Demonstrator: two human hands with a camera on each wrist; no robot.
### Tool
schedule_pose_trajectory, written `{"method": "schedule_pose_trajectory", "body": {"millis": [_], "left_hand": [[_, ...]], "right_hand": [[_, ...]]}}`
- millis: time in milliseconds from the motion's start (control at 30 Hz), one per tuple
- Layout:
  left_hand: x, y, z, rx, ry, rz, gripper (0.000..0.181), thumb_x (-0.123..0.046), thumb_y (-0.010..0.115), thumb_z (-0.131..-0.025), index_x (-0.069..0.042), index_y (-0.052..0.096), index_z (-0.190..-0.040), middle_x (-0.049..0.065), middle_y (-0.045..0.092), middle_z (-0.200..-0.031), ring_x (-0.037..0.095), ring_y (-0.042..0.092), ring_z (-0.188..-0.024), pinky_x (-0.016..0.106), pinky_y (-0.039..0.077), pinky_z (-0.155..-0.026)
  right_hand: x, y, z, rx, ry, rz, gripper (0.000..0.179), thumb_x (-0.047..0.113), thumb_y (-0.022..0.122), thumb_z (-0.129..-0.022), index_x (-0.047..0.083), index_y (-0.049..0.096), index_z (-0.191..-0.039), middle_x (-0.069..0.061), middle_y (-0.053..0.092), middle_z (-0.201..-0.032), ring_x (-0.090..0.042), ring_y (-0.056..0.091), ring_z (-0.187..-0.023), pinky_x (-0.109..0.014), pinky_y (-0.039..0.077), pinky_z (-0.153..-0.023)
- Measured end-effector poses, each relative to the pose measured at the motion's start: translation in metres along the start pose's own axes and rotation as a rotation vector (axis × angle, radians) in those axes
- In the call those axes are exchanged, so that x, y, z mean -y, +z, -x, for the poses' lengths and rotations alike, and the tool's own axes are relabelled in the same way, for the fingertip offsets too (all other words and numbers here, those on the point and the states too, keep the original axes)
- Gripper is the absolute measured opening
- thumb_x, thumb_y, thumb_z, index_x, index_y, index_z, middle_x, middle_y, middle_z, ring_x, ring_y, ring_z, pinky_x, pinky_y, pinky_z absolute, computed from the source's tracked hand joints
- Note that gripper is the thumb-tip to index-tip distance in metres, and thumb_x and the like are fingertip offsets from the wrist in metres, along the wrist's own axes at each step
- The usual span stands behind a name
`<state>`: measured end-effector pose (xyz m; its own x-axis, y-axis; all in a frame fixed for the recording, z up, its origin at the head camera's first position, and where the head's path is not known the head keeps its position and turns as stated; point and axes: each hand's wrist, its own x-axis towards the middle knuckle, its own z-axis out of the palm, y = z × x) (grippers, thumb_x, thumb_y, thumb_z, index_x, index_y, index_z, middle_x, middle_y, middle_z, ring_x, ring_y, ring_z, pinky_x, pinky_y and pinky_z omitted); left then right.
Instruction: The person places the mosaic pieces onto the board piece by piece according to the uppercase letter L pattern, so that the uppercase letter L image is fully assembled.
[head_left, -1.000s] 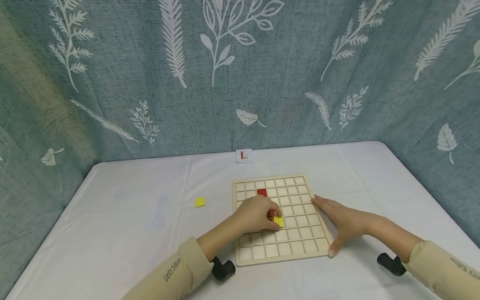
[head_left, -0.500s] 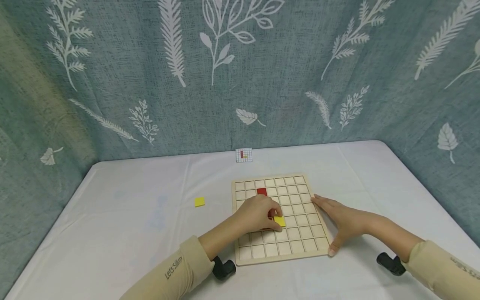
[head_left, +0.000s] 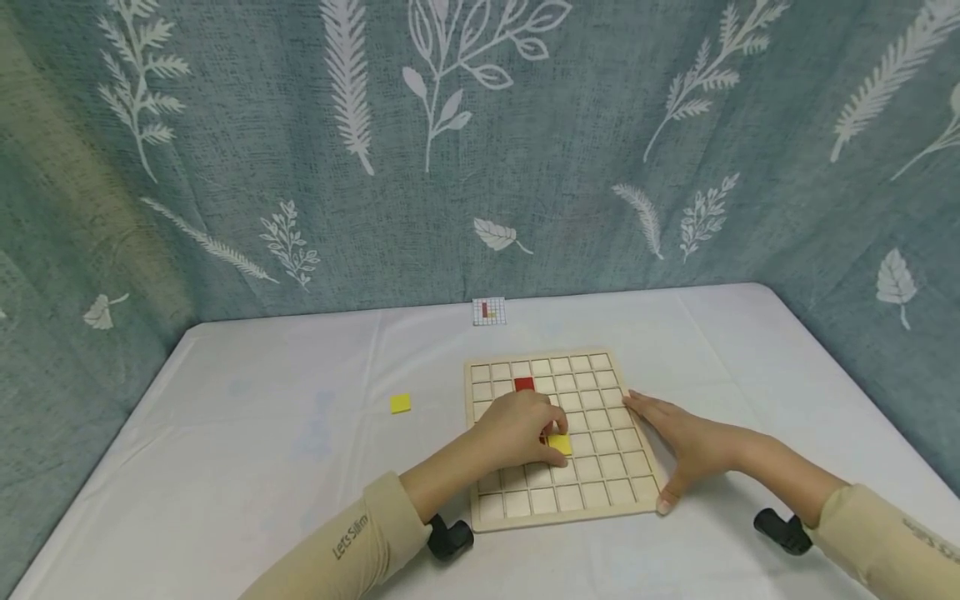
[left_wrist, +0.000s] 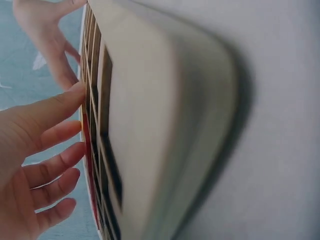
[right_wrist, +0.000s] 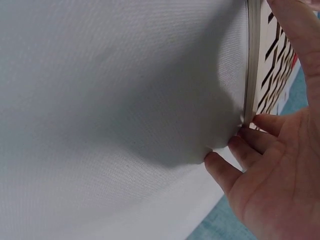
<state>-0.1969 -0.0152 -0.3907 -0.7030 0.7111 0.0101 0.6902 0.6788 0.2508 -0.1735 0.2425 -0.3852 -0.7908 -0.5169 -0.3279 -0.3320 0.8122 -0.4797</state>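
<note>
My left hand (head_left: 513, 429) reaches over a wooden grid board (head_left: 615, 467). Its thumb and index finger pinch a yellow square tile (head_left: 560, 445) by opposite edges, low over one of the board's cells. In the left wrist view the thumb tip (left_wrist: 77, 90) is right at the grid, and the other fingers spread loosely. A red tile (head_left: 523, 384) lies in a cell just beyond the hand; more red shows beneath the palm, mostly hidden. My right hand (head_left: 697, 442) rests along the board's right side, fingertips at the edge and thumb at the near right corner.
Another yellow tile (head_left: 401, 403) lies on the white tablecloth (head_left: 285, 467) left of the board. Behind the board, a small printed grid card (head_left: 489, 312) with red and yellow marks stands against the patterned curtain (head_left: 360, 242). Black wrist mounts sit under both sleeves.
The left thumb and index finger have shifted slightly to the right with the yellow tile, which now shows flatter in its cell. The right hand and the board have stayed put.
</note>
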Motion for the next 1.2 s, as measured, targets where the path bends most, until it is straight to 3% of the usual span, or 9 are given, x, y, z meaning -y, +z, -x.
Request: {"method": "schedule_pose_trajectory", "body": {"millis": [133,333,533,900,1200], "left_hand": [[0.001,-0.004,0.003,-0.022,0.032,-0.023,0.028,-0.042,0.074,-0.074,-0.024,0.070,-0.095,-0.010,0.063,-0.081,0.002,0.054,-0.071,0.018,0.040,-0.061],[0.004,-0.010,0.006,0.009,0.002,0.106,0.025,-0.035,0.075,-0.076,-0.026,0.069,-0.099,-0.010,0.064,-0.089,0.004,0.058,-0.081,0.020,0.041,-0.064],[0.006,-0.014,0.012,0.043,-0.036,0.177,0.024,-0.038,0.071,-0.079,-0.029,0.068,-0.102,-0.013,0.063,-0.098,0.004,0.056,-0.090,0.022,0.042,-0.069],[0.022,-0.028,0.032,0.137,-0.113,0.480,0.029,-0.041,0.072,-0.077,-0.025,0.068,-0.101,-0.014,0.065,-0.094,0.003,0.057,-0.079,0.024,0.045,-0.068],[0.039,-0.028,0.056,0.074,-0.151,0.525,0.026,-0.035,0.070,-0.079,-0.020,0.068,-0.101,-0.010,0.065,-0.095,0.008,0.058,-0.084,0.026,0.045,-0.067]], "right_hand": [[-0.001,0.001,0.000,0.006,0.000,-0.010,0.135,0.053,0.084,-0.044,-0.001,0.011,-0.145,-0.026,0.009,-0.150,-0.047,0.012,-0.135,-0.060,0.020,-0.104],[-0.001,0.000,0.000,-0.003,-0.021,-0.008,0.135,0.054,0.083,-0.045,-0.003,0.011,-0.144,-0.026,0.009,-0.150,-0.048,0.012,-0.134,-0.060,0.021,-0.103],[-0.002,0.000,0.000,-0.004,-0.016,-0.008,0.135,0.054,0.083,-0.044,-0.002,0.012,-0.144,-0.025,0.009,-0.150,-0.047,0.013,-0.135,-0.060,0.021,-0.103],[-0.002,0.000,-0.001,-0.001,-0.013,0.001,0.136,0.054,0.083,-0.043,-0.001,0.012,-0.144,-0.025,0.010,-0.150,-0.047,0.013,-0.135,-0.060,0.021,-0.103],[-0.002,0.000,0.000,-0.002,-0.017,-0.016,0.136,0.054,0.084,-0.043,-0.001,0.012,-0.144,-0.026,0.010,-0.150,-0.048,0.013,-0.134,-0.060,0.021,-0.103]]}}
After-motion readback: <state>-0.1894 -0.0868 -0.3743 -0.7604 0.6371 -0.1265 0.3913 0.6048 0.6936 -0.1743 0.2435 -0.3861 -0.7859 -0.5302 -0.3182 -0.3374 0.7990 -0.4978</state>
